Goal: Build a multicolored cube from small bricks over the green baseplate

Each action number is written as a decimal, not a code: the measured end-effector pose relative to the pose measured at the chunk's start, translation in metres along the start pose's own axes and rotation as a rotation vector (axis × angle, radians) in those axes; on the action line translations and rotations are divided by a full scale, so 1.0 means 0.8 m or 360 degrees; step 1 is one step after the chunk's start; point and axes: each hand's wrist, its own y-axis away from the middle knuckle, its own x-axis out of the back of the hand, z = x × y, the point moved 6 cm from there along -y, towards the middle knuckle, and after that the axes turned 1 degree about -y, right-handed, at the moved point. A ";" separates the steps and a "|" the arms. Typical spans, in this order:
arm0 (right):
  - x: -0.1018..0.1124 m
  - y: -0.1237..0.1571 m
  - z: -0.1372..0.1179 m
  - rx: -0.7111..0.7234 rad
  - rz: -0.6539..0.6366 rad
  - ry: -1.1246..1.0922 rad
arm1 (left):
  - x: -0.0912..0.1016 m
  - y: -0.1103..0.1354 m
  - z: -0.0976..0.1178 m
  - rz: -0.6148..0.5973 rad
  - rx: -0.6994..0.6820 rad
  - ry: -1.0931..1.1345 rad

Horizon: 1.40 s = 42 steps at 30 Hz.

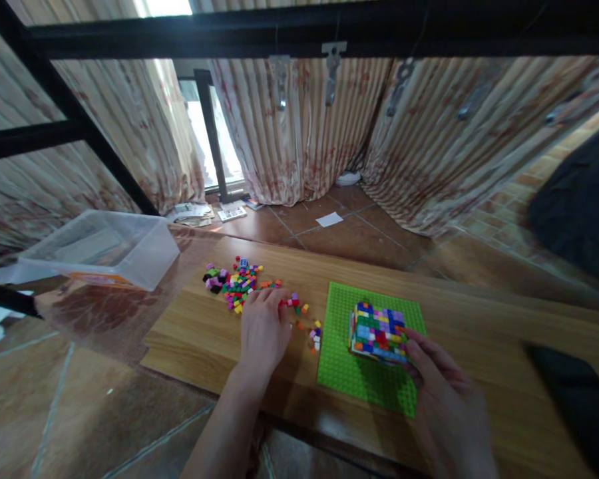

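Note:
My right hand (444,386) grips the right edge of a boxy block of many-coloured toy bricks (377,332), thumb and fingers closed round it. Beneath the block lies a green studded baseplate (337,359); whether they touch I cannot tell. My left hand (265,326) is lowered at the right side of a heap of loose toy bricks (239,283). Its fingers are curled downward and the tips are mostly hidden, so what they hold is unclear. Red and pink bricks (293,301) lie just beside its fingers. A few small bricks (315,334) are scattered between that hand and the baseplate.
A wooden board (190,326) bears the bricks and baseplate. At its left stands a clear plastic bin (150,256). A dark flat object (569,392) lies at the right. A black metal frame (229,41) crosses above, with curtains (299,133) behind. Papers (329,219) lie on the tiled floor.

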 end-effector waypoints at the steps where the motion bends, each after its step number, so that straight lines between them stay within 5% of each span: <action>1: 0.000 0.000 0.000 0.0013 -0.0003 -0.0003 | -0.002 -0.001 -0.001 -0.0019 -0.0030 -0.0021; 13: -0.001 0.002 -0.008 0.0007 0.0025 -0.0036 | -0.018 -0.002 -0.001 -0.0069 0.0017 0.0124; 17: 0.006 0.007 -0.024 0.0179 0.0224 0.0073 | -0.015 0.002 0.012 -0.0112 0.0150 0.0857; 21: 0.004 0.025 -0.056 0.0524 0.0340 0.0315 | -0.027 0.021 0.049 -0.0554 0.0321 0.1782; 28: -0.042 0.052 -0.055 0.0690 -0.0467 0.0607 | -0.026 0.046 0.099 -0.0922 0.0127 0.1918; 37: -0.046 0.051 -0.053 0.0609 -0.0578 0.0517 | -0.045 0.049 0.081 -0.0728 0.0703 0.2452; 42: -0.018 0.034 -0.060 0.0533 -0.0233 0.0435 | -0.043 0.038 0.061 -0.0483 0.1037 0.2474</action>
